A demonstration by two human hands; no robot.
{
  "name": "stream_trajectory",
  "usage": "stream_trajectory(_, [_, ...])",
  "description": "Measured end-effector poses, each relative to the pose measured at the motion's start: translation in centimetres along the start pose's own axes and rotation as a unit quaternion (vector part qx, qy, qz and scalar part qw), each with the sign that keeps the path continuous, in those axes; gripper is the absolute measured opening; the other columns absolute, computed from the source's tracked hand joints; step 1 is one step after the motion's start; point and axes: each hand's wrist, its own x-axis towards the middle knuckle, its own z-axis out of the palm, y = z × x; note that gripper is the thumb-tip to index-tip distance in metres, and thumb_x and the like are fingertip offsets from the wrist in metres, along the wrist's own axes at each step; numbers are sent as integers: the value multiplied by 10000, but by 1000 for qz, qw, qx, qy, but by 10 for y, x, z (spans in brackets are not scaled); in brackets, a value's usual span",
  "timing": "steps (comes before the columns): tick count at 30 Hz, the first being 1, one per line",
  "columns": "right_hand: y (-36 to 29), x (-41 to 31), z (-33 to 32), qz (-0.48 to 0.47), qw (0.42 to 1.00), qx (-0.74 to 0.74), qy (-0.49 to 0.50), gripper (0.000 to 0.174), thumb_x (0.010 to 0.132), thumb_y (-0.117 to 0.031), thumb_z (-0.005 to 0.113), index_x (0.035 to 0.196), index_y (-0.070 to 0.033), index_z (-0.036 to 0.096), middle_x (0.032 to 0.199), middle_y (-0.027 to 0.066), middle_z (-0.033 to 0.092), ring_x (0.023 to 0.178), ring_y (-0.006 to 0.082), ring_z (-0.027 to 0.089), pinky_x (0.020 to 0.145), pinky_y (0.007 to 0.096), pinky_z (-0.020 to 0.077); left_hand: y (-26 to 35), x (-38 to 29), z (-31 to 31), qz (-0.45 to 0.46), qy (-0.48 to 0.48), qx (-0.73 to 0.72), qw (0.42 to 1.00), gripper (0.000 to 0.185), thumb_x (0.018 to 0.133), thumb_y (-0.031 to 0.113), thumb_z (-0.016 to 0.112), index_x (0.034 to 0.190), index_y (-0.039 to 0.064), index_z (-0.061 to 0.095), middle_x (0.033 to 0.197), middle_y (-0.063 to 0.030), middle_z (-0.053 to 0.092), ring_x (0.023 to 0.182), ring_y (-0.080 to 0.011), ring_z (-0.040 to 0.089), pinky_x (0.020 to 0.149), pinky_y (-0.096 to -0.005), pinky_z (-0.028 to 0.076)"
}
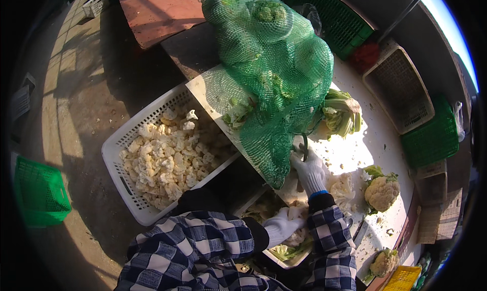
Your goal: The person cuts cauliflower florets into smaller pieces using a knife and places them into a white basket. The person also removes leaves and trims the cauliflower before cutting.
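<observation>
White knitted gloves cover both hands. My left hand (282,226) is on a cauliflower (298,232) above a white crate (291,262) that has leaves in it. Farther forward, my right hand (309,169) is at the table beside the lower end of a green mesh sack (281,70), near a dark curved strip; its fingertips are partly hidden, so its grip is unclear. Cauliflowers with leaves show through the mesh. Just right of the sack lies a leafy cauliflower (342,112). Cut cauliflower (342,188) rests right of my right wrist.
A white perforated basket (121,192) of cauliflower florets (167,157) stands left. Whole cauliflowers (382,192) (384,262) sit on the white table (380,138) at right. Beyond are a beige crate (399,89), green crates (432,135) and a yellow crate (403,277). Another green crate (40,192) stands far left.
</observation>
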Motion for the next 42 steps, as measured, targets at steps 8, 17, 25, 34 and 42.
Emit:
stream_trajectory(8, [10, -3, -10, 97, 984, 109, -99, 309, 841, -251, 741, 966, 8, 627, 812, 110, 689, 562, 172, 639, 550, 325, 558, 25, -13, -20, -17, -77, -43, 996, 653, 905, 570, 545, 1420, 180, 453, 1420, -192, 417, 1308, -306, 464, 1085, -351, 372])
stream_trajectory(17, [-88, -38, -66, -106, 902, 417, -31, 319, 913, -156, 669, 1134, 56, 577, 741, 88, 598, 528, 122, 579, 461, 257, 538, 26, -25, -23, 36, -12, -195, 980, 678, 851, 426, 652, 1352, 9, 464, 1075, -156, 632, 980, -211, 620, 852, -329, 498])
stream_trajectory(25, [-50, -88, -90, 26, 967, 232, 104, 357, 930, -177, 647, 1225, 23, 631, 972, 124, 692, 649, 124, 656, 538, 247, 542, 53, -25, -41, 69, -18, -280, 957, 571, 864, 207, 717, 1323, 11, 439, 1065, -140, 625, 1023, -200, 615, 822, -316, 518])
stream_trajectory(34, [35, -161, -101, 113, 948, 217, 202, 473, 911, -270, 660, 1270, 32, 597, 860, 92, 653, 591, 122, 595, 517, 253, 548, 58, -40, -33, 52, -85, -133, 986, 712, 825, 322, 763, 1379, 35, 419, 1209, -169, 579, 1068, -229, 614, 872, -306, 529])
stream_trajectory(42, [60, -192, -87, 195, 945, 256, 56, 673, 932, -309, 630, 1516, -81, 385, 1107, 97, 632, 921, 157, 562, 849, 306, 456, 34, -6, -11, 165, -96, -137, 972, 666, 896, 282, 722, 1431, 31, 414, 1207, -101, 571, 1104, -164, 572, 933, -315, 510])
